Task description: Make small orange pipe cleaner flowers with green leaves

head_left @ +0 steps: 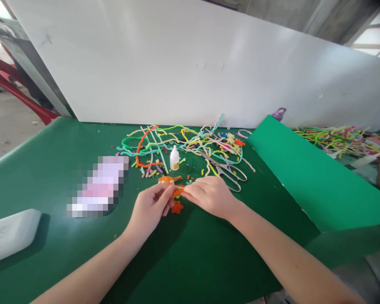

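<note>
Between my two hands is a small orange pipe-cleaner piece [178,193], its exact shape partly covered by fingers. My left hand [153,202] is closed, pinching it from the left with thumb and fingertips. From the other side my right hand [210,194] is closed on it too, fingers pressed together. Just below, an orange pipe-cleaner flower [177,207] shows near the left fingertips; whether it joins the held piece I cannot tell. More orange pipe cleaner [169,180] appears right behind the fingers. A white dropper bottle [174,159] stands upright beyond my hands.
Loose coloured pipe cleaners [183,139] and scissors [229,171] lie behind my hands. A green board [313,181] leans at the right, with more pipe cleaners [332,141] beyond it. A blurred-out object [98,185] and a white case [12,234] are at the left. A white panel [177,67] borders the back.
</note>
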Motion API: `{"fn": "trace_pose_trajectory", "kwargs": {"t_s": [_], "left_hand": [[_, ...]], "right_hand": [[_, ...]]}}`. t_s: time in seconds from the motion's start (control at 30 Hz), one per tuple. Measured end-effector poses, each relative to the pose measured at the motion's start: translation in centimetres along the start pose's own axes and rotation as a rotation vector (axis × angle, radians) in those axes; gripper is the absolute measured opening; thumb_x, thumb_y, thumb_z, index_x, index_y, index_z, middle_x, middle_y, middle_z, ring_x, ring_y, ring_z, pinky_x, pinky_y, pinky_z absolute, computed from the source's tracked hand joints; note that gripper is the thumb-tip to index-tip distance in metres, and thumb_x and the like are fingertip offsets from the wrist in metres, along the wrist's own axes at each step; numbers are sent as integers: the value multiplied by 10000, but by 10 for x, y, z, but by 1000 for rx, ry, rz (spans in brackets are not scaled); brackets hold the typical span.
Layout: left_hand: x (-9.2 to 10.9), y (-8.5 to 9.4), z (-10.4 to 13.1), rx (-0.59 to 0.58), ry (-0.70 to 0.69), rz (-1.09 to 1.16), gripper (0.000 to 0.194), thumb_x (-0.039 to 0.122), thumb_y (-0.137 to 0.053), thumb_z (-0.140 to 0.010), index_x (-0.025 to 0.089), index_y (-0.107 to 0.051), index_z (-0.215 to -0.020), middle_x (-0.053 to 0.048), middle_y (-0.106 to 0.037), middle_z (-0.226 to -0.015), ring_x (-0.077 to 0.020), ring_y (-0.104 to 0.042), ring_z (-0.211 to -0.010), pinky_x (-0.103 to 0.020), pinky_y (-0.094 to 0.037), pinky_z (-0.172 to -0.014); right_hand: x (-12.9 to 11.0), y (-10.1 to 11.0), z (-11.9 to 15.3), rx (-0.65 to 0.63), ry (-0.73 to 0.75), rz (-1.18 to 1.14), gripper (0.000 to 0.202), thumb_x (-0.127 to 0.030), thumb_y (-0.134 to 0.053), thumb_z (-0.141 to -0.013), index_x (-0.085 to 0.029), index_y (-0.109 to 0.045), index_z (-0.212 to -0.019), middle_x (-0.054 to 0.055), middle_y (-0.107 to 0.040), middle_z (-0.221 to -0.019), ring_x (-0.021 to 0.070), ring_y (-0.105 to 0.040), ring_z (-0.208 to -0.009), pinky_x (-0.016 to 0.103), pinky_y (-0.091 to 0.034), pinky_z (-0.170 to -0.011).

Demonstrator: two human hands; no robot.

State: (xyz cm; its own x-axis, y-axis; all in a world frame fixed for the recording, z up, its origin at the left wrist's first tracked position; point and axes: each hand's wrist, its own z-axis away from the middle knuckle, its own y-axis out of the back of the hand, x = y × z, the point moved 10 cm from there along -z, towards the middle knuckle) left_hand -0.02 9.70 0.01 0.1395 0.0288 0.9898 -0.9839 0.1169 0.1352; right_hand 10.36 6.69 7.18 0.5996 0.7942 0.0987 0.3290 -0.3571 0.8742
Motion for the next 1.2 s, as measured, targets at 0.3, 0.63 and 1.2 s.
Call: {"fn": "trace_pose_trajectory", "kwargs": {"t_s": [0.3, 0.63, 1.2], "left_hand": [[0, 4, 1, 59, 25, 229, 244, 390, -573, -828, 150, -574, -782, 16, -603, -603, -72, -500, -435, -193, -385, -442], [-10, 0, -1, 51, 65, 547, 195, 318, -580, -847, 146, -528, -772, 22, -611, -635, -33, -467, -465, -142, -356, -464], [2, -4, 2, -11, 1, 355, 236, 351, -570, -847, 160, -493, -733, 38, -588, -571, -42, -470, -411, -164, -341, -439]], "right_hand": [[-10, 13, 3, 178, 4, 117, 146, -176, -418, -923, -166, -560, -891, 11, -614, -650, 131, -558, -614, 283, -344, -540], [17, -13, 4, 172, -239, -444, 182, -211, -421, -935, -147, -582, -992, 69, -683, -913, 143, -634, -810, 247, -475, -722], [37, -64, 17, -39, -771, -1252, 263, -389, -689, -717, -146, -707, -816, -33, -502, -575, 58, -351, -499, 197, -270, -452]]}}
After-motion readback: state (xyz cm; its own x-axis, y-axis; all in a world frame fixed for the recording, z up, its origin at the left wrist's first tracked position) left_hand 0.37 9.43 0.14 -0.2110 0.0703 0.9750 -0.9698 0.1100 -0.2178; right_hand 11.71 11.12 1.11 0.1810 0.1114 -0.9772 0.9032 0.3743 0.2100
